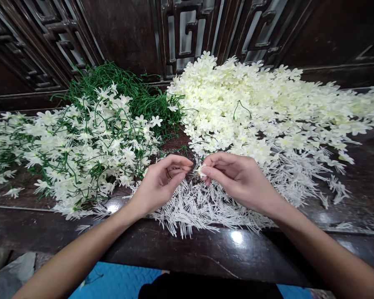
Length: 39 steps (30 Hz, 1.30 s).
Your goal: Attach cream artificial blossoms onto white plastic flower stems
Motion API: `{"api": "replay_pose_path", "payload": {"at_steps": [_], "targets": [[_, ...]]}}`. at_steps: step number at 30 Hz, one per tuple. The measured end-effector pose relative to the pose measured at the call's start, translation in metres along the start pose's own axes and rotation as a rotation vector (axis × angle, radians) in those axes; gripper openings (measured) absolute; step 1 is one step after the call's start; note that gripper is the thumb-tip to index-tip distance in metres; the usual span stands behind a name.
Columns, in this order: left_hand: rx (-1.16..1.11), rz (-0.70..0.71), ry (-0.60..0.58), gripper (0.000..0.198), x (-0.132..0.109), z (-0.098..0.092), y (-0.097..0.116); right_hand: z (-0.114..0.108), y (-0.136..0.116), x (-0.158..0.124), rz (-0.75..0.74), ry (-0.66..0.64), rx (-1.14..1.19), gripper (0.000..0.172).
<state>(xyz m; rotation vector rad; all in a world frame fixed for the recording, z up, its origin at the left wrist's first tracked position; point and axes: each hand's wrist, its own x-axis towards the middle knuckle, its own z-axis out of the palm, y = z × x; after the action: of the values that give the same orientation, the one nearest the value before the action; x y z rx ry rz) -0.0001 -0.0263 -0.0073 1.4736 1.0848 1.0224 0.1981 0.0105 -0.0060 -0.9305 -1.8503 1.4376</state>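
Observation:
Between the thumb and fingertips of my right hand (pixel 237 176) is a small white artificial flower (pixel 202 170). My left hand (pixel 162 178) is to its left, fingers curled toward the thumb. A thin dark line that looks like a green stem shows inside that curl; the rest of it is hidden. The fingertips of both hands are close together but apart. Below them spreads a layer of white stamen pieces (pixel 190 211). Loose cream-white petal blossoms (pixel 237 104) are heaped behind my right hand. Left of my left hand lies a pile of white flowers on green stems (pixel 87 145).
A tangle of bare green stems (pixel 124 87) sits at the back, between the two flower heaps. Everything lies on a dark, glossy wooden bench (pixel 205 249) against a carved lattice back (pixel 187 33). Blue matting (pixel 118 280) covers the floor below the front edge.

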Motion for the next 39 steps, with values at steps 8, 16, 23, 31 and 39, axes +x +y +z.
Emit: {"api": "replay_pose_path", "payload": {"at_steps": [8, 16, 23, 31, 39], "targets": [[0.180, 0.077, -0.014, 0.041, -0.003, -0.003, -0.003, 0.000, 0.001, -0.001, -0.006, 0.010, -0.004, 0.010], [-0.021, 0.082, 0.086, 0.016, -0.001, -0.001, -0.003, -0.001, -0.001, 0.001, 0.026, -0.039, -0.018, 0.018], [-0.318, 0.101, 0.016, 0.021, -0.004, -0.001, 0.003, 0.009, -0.005, -0.003, 0.112, -0.269, 0.197, 0.012], [-0.141, 0.099, -0.009, 0.021, -0.008, 0.007, 0.005, 0.015, -0.006, -0.003, 0.174, -0.294, 0.352, 0.013], [0.202, 0.143, 0.082, 0.014, -0.006, 0.003, -0.004, 0.002, -0.006, -0.002, 0.064, -0.134, 0.306, 0.003]]}}
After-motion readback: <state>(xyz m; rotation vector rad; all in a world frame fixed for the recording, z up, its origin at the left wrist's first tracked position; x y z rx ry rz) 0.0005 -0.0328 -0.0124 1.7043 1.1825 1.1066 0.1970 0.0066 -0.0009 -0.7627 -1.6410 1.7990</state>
